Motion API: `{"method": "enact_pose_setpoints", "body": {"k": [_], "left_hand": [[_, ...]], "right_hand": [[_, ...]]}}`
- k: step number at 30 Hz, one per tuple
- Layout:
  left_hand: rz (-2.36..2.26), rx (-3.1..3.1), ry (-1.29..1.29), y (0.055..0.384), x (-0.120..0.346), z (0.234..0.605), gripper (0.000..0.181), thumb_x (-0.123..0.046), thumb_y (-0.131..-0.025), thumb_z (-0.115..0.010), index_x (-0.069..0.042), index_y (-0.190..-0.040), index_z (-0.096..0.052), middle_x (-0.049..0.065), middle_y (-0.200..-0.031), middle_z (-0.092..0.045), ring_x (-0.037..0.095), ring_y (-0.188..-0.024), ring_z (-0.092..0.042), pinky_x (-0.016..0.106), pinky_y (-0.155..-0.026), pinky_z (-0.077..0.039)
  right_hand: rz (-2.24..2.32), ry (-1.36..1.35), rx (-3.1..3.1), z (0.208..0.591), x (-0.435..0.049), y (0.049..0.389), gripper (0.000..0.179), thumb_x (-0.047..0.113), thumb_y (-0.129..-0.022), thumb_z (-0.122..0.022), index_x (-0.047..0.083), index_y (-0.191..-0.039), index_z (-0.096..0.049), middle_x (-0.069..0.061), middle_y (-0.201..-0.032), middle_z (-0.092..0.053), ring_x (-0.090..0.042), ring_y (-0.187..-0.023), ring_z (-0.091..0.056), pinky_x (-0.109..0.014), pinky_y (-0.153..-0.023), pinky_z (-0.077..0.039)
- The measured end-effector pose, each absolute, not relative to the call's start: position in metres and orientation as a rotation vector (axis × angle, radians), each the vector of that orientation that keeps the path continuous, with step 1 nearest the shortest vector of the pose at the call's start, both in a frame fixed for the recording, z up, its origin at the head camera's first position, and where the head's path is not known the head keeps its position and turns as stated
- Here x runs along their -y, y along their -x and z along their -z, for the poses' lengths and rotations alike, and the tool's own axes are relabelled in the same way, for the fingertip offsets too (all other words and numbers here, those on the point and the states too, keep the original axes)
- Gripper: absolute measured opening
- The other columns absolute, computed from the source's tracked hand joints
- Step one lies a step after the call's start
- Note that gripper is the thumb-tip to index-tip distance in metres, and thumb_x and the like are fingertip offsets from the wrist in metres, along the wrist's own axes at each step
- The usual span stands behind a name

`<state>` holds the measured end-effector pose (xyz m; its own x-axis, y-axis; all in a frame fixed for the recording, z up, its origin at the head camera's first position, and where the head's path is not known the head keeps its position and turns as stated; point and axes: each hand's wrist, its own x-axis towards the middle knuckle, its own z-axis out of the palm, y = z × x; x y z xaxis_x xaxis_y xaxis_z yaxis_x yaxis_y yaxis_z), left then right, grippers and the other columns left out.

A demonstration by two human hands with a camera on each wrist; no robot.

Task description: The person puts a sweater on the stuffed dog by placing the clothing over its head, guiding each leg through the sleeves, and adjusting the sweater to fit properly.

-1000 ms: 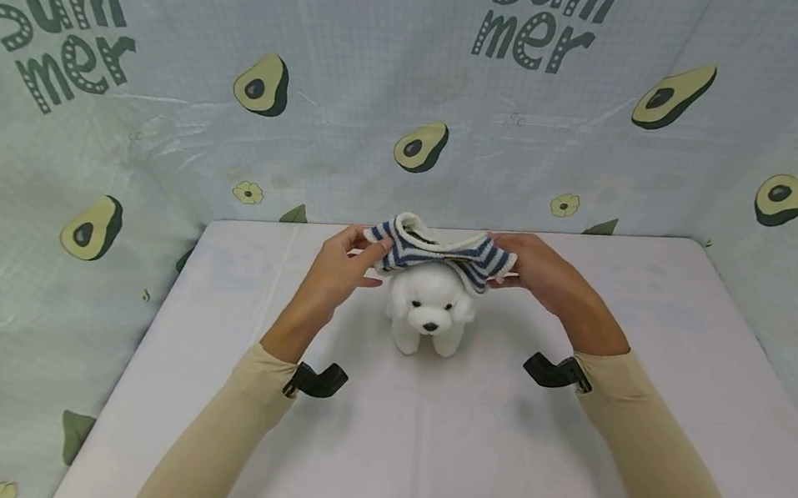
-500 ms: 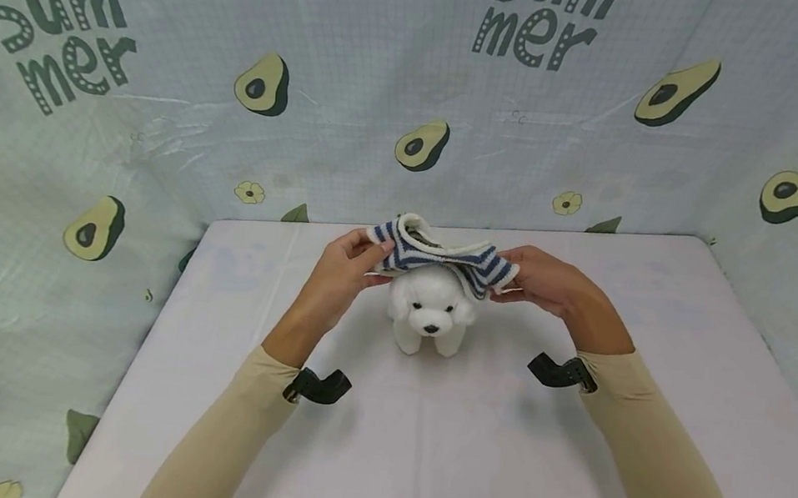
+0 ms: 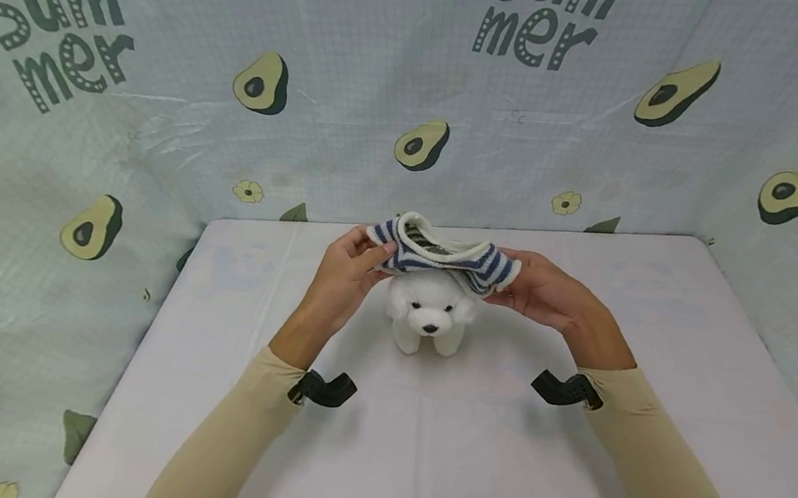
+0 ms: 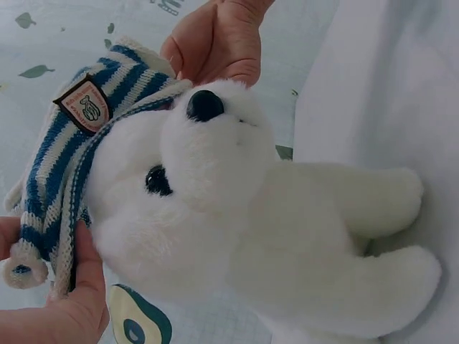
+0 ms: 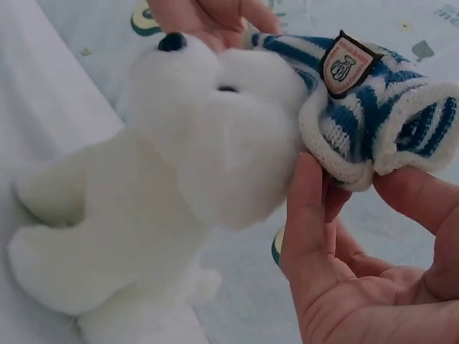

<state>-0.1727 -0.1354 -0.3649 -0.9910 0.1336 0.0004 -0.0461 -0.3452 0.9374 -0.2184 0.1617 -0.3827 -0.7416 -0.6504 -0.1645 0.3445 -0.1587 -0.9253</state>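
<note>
Left hand (image 3: 344,277) and right hand (image 3: 546,292) pinch opposite sides of the sweater (image 3: 414,263), presumably to hold it spread atop the toy dog (image 3: 432,314).

left hand (image 3: 341,277): pinching | right hand (image 3: 546,292): pinching, fingertips toward left fingertips | wrists (image 3: 298,340): behind fingers, wider apart

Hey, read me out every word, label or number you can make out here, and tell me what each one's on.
"Summer", split over two lines, on the left of the avocado-print backdrop.
"Summer" again, right of center at the top of the backdrop, its top touching the frame edge.
Patch on the striped knit sweater: has lettering, too small and blurred to read.
No readable numbers.
</note>
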Motion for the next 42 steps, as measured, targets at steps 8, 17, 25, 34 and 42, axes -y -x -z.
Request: {"method": "enact_pose_setpoints", "body": {"k": [8,17,25,34,42], "left_hand": [[-2.515,-1.681,-0.170,0.173,0.133,0.365,0.035,-0.005,-0.102,-0.058,0.001,-0.136,-0.050,0.007,-0.117,-0.058,0.017,-0.107,-0.060,0.025,-0.085,-0.054],[-2.479,-1.680,-0.103,0.173,0.131,0.372,0.036,-0.001,-0.100,-0.060,0.000,-0.134,-0.051,0.007,-0.119,-0.057,0.015,-0.103,-0.062,0.025,-0.082,-0.055],[-2.474,-1.690,-0.077,0.175,0.129,0.376,0.045,0.002,-0.098,-0.061,0.001,-0.141,-0.048,0.009,-0.121,-0.054,0.016,-0.106,-0.061,0.023,-0.084,-0.055],[-2.413,-1.722,-0.007,0.172,0.132,0.382,0.044,0.002,-0.100,-0.059,0.002,-0.142,-0.047,0.009,-0.119,-0.054,0.015,-0.103,-0.060,0.022,-0.083,-0.053],[-2.385,-1.731,-0.021,0.162,0.138,0.384,0.049,0.002,-0.098,-0.062,0.001,-0.144,-0.045,0.011,-0.128,-0.051,0.018,-0.108,-0.058,0.024,-0.084,-0.053]], "right_hand": [[2.161,0.302,-1.277,0.384,-0.152,0.216,0.040,0.002,-0.106,-0.051,0.005,-0.145,-0.044,-0.005,-0.127,-0.062,-0.013,-0.109,-0.066,-0.029,-0.091,-0.057],[2.279,0.263,-1.279,0.389,-0.137,0.217,0.017,0.015,-0.108,-0.050,0.008,-0.118,-0.062,-0.003,-0.108,-0.062,-0.009,-0.092,-0.062,-0.023,-0.079,-0.057],[2.284,0.193,-1.293,0.393,-0.131,0.217,0.018,0.014,-0.108,-0.050,0.005,-0.120,-0.060,-0.005,-0.108,-0.065,-0.010,-0.094,-0.065,-0.024,-0.080,-0.058],[2.203,0.031,-1.367,0.403,-0.130,0.214,0.035,0.016,-0.112,-0.035,0.001,-0.142,-0.042,-0.002,-0.116,-0.064,-0.006,-0.099,-0.065,-0.020,-0.082,-0.056],[2.242,0.093,-1.214,0.408,-0.144,0.204,0.029,0.011,-0.110,-0.042,0.006,-0.136,-0.054,-0.004,-0.116,-0.067,-0.012,-0.100,-0.068,-0.027,-0.087,-0.058]]}}
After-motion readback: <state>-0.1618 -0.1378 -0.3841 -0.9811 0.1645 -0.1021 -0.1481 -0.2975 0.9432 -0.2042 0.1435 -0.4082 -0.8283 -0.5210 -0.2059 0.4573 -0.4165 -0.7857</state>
